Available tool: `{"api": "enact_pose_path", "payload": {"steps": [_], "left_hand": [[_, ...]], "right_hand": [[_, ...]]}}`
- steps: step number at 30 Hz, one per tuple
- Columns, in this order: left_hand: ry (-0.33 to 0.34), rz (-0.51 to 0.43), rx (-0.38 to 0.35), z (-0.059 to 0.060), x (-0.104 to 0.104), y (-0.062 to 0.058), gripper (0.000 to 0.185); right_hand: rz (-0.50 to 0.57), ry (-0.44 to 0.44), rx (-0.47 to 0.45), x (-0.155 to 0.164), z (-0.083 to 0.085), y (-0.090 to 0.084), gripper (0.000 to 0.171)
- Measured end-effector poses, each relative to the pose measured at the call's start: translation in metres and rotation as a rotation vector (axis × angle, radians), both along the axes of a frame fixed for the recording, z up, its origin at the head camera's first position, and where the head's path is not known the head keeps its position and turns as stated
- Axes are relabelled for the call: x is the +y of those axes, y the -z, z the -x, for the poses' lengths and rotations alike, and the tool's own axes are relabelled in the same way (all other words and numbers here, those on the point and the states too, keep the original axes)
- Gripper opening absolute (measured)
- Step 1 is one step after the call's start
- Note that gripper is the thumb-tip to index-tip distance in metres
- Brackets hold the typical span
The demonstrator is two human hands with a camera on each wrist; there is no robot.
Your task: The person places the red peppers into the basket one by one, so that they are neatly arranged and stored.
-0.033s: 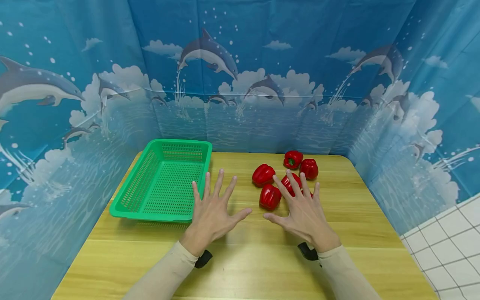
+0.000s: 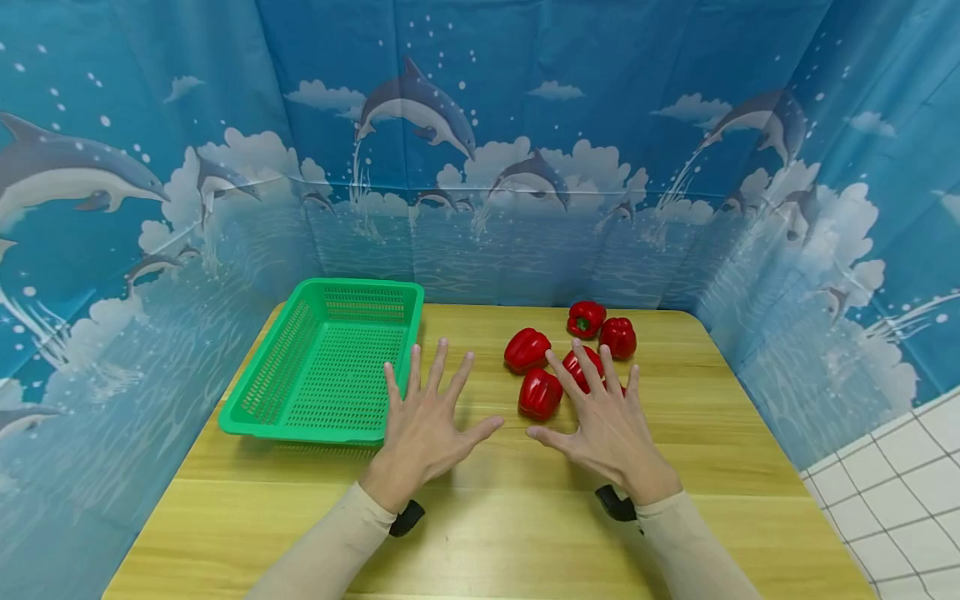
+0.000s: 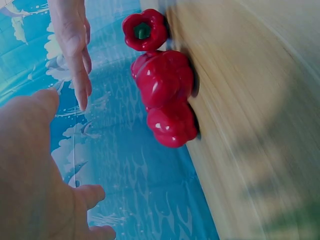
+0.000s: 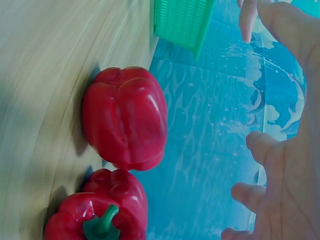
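Both hands are held palm down over the wooden table (image 2: 487, 517) with fingers spread and straight, holding nothing. My left hand (image 2: 427, 417) is beside the front right corner of an empty green basket (image 2: 300, 431). My right hand (image 2: 603, 417) is over the near side of a cluster of several red bell peppers; its fingers partly cover one pepper (image 2: 582, 363), and another pepper (image 2: 540, 393) lies just left of them. The right wrist view shows a pepper (image 4: 125, 117) close below the open right hand (image 4: 285, 175). The left wrist view shows peppers (image 3: 165, 80) beyond the left hand (image 3: 30, 165).
Blue dolphin-print curtains (image 2: 480, 167) wall the table at the back and on both sides. More peppers (image 2: 618, 337) lie toward the back right. Past the table's right edge is a white tiled floor (image 2: 900, 492).
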State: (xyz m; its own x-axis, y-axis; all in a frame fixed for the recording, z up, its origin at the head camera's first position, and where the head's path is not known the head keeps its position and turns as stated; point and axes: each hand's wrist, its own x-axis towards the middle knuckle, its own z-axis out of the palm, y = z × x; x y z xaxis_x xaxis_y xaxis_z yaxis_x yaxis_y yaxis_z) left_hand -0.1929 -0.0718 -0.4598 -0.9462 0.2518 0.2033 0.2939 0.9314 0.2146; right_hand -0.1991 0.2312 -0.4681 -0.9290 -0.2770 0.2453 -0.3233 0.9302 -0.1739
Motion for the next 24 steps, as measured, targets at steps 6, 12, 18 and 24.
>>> {"api": "enact_pose_path", "payload": {"steps": [6,12,18,24], "left_hand": [[-0.008,0.003,0.002,0.000,-0.001,0.001,0.107],[-0.011,-0.001,0.017,0.000,-0.003,0.003,0.107],[-0.032,0.008,-0.004,0.001,-0.011,0.003,0.108],[-0.052,-0.040,0.004,0.003,-0.024,0.002,0.105]], "right_hand": [[-0.007,0.003,0.005,-0.001,0.001,-0.002,0.120],[-0.014,0.000,0.004,-0.003,-0.001,-0.003,0.119],[0.024,-0.030,0.025,-0.009,0.000,0.000,0.114],[0.034,-0.076,0.055,-0.022,0.002,0.005,0.109]]}}
